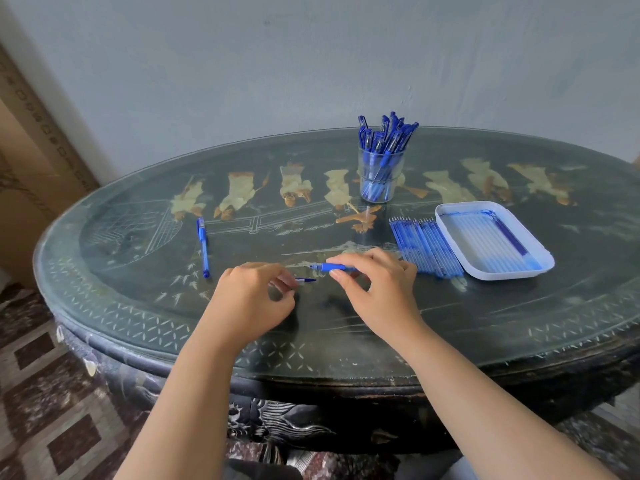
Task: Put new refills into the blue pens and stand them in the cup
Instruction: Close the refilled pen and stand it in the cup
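My right hand [375, 289] pinches a blue pen barrel [330, 268] that lies level just above the table, its refill tip poking out to the left. My left hand [252, 299] pinches the small blue tip cone [306, 280], a short way below and left of the barrel. One capped blue pen [203, 247] lies on the table at the left. A clear cup [379, 176] at the back holds several blue pens standing upright. A row of blue refills [424, 245] lies right of my hands.
A white tray [446, 216] with several emptied refills and one blue one sits at the right, beside the refill row. The dark oval table [346, 337] has a glass top and stands against a grey wall. Patterned floor lies at the left.
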The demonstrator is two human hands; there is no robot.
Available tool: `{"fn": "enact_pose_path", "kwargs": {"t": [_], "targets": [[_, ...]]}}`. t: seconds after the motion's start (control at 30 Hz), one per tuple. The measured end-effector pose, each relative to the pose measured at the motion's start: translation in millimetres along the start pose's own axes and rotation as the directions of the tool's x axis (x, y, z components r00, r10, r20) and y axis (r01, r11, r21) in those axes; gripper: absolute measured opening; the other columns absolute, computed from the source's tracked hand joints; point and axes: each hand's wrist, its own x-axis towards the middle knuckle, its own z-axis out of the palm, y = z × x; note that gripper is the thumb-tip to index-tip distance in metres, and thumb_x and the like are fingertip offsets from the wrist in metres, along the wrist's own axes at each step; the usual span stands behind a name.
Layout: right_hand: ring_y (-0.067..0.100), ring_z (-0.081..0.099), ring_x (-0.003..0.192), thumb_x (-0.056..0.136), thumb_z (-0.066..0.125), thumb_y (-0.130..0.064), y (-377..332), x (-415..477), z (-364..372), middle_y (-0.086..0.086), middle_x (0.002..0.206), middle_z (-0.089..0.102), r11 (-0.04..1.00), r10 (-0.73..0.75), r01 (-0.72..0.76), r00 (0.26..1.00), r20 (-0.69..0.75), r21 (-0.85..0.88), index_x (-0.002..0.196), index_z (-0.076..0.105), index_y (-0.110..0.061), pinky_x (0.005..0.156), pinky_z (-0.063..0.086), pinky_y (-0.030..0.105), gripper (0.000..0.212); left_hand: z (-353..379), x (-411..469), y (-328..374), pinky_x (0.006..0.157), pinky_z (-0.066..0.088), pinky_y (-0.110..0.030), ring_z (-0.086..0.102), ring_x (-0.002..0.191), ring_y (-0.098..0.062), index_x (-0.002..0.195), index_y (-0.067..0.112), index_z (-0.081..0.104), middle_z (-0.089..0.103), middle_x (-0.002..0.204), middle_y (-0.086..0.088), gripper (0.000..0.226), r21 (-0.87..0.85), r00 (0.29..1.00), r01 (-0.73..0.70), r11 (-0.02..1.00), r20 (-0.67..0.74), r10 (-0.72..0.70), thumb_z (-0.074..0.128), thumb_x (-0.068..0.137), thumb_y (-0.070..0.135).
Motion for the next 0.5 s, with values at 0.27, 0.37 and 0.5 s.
{"fn": "enact_pose_path", "kwargs": {"t": [0.27,0.37,0.5], "targets": [[0.004,0.055,0.082,0.089,0.058,-0.045,-5,-1,-3,-0.015,0.089,0.061,1.0,0.011,-0.011,1.0,-0.008,0.019,0.106,0.069,-0.043,0.081,0.029,0.038,0.02,5,-2,-10,0.076,0.043,-0.005,0.063,0.082,0.003,0.082,0.027,0.069,0.067,0.076,0.02,0.015,-0.122,0.999,0.019,0.992,-0.036,-0.024,0.077,0.078,0.015],[0.001,0.06,0.084,0.09,0.056,-0.047,-10,-1,-8,-0.019,0.09,0.067,0.998,0.004,0.0,0.998,-0.066,0.064,0.105,0.071,-0.039,0.082,0.037,0.044,0.023,3,-3,-14,0.075,0.037,0.0,0.063,0.083,0.004,0.082,0.026,0.07,0.069,0.077,0.018,0.013,-0.18,0.994,0.025,0.983,-0.104,-0.044,0.078,0.079,0.018],[0.007,0.061,0.087,0.085,0.061,-0.048,-24,9,-17,-0.019,0.087,0.066,0.973,0.081,-0.063,0.994,-0.077,0.221,0.1,0.072,-0.036,0.081,0.049,0.048,0.022,0,-1,-9,0.079,0.04,-0.007,0.065,0.087,-0.002,0.086,0.029,0.071,0.071,0.083,0.016,0.017,-0.354,0.984,0.035,0.935,-0.153,-0.095,0.081,0.077,0.02]]}}
